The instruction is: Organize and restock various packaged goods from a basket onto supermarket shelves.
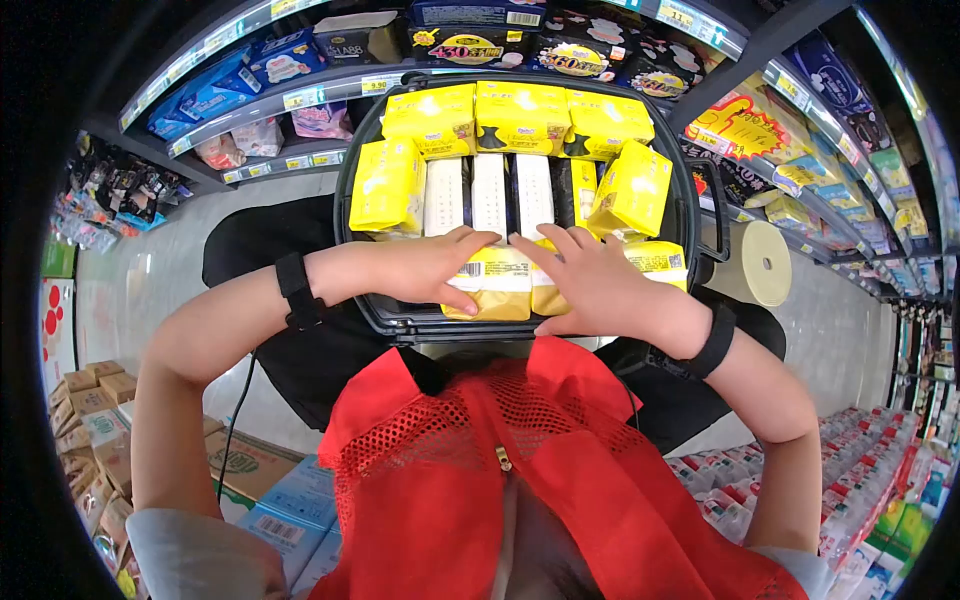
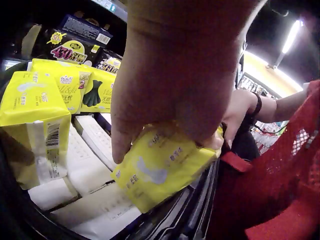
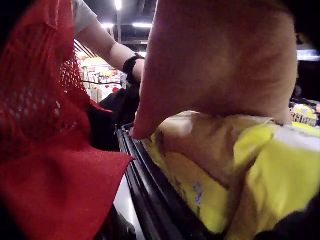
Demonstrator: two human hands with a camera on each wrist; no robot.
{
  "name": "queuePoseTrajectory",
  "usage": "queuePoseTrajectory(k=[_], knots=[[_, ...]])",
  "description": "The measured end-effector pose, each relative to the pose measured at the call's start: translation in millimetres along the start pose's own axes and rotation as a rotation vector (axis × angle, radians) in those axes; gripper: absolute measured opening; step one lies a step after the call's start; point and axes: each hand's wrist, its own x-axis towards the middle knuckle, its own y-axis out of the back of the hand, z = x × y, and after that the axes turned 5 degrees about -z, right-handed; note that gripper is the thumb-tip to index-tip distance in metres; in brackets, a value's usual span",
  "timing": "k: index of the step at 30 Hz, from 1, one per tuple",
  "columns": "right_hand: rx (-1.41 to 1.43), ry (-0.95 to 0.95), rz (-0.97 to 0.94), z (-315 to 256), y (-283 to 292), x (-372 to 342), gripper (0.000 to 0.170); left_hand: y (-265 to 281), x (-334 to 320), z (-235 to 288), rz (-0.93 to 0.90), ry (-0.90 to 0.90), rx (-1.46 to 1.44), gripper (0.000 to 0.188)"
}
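Observation:
A black basket point(image 1: 343, 200) holds several yellow packs of sanitary pads point(image 1: 428, 113) around its sides. White packs point(image 1: 490, 195) stand in rows in the middle. My left hand point(image 1: 415, 265) grips a yellow pack point(image 1: 490, 290) at the near side, thumb on its front and fingers over its far edge. That pack point(image 2: 160, 170) lies under the palm in the left wrist view. My right hand point(image 1: 610, 280) rests with spread fingers on the neighbouring yellow pack point(image 1: 545, 298), its thumb by the basket's near rim point(image 3: 142, 175). Part of this pack is hidden beneath the palm.
Shelves with dark packs point(image 1: 470, 47) rise behind the basket, with more goods on the right shelves point(image 1: 740, 125). A round cream stool point(image 1: 765, 262) stands at the right. Cartons point(image 1: 285, 530) lie at lower left and bottled goods point(image 1: 850, 470) at lower right.

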Motion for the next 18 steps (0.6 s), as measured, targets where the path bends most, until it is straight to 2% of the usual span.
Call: queuePoseTrajectory(k=[3,7,9,10,11,12,13,15,16,18], knots=[[0.043,-0.025,0.016,-2,-5,0,0.084,-5,-4,4,0.047,0.048,0.070,0.085],[0.039,-0.041,0.054,-2,-9,1,0.080,7,-6,3,0.144,0.024,0.127,0.073],[0.047,-0.058,0.064,-1,-12,2,0.077,39,-9,-1,0.291,0.190,0.194,0.061],[0.049,-0.058,0.063,-2,-12,2,0.077,45,-11,-21,0.494,0.234,0.356,0.055],[0.055,-0.064,0.052,-1,-12,2,0.076,60,-12,-18,0.526,0.479,0.450,0.053],[0.059,-0.070,0.043,-1,-11,3,0.075,73,-9,-35,0.549,0.590,0.562,0.059],[0.059,-0.069,0.044,-1,-11,3,0.075,76,-8,-51,0.550,0.591,0.563,0.059],[0.047,-0.054,0.081,-1,-12,2,0.075,80,-8,-62,0.595,0.832,0.392,0.072],[0.048,-0.054,0.081,-1,-12,2,0.075,79,-7,-71,0.597,0.793,0.371,0.081],[0.046,-0.062,0.085,-2,-12,2,0.074,79,-3,-77,0.578,0.789,0.374,0.082]])
